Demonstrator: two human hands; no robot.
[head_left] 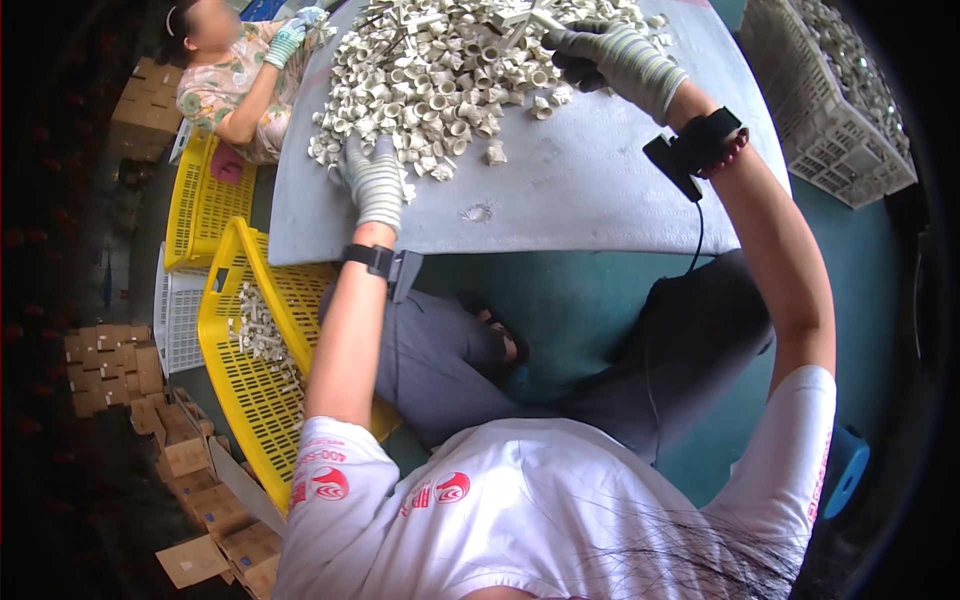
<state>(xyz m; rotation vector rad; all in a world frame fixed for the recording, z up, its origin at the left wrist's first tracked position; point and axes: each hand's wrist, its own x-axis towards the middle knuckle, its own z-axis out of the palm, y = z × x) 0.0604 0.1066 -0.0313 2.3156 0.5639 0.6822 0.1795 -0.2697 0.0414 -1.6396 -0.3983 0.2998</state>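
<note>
A heap of small off-white cup-shaped fittings [440, 95] covers the far part of a grey table [600, 200]. My left hand [375, 185], in a striped knit glove, lies at the heap's near left edge with its fingers stretched apart among the pieces. Over the heap's right side is my right hand [625, 65], gloved the same way, with its fingers bent. It grips the end of a pale branched piece [520, 22] that reaches left across the fittings. A few loose fittings [496, 152] lie near the heap's front edge.
Beside my left arm a yellow crate [215, 310] holds pale pieces; another yellow crate [190, 205] stands beyond it. A white crate [800, 110] full of pieces is at the right. A person [250, 90] in gloves works at the far left. Cardboard boxes [110, 365] sit along the left.
</note>
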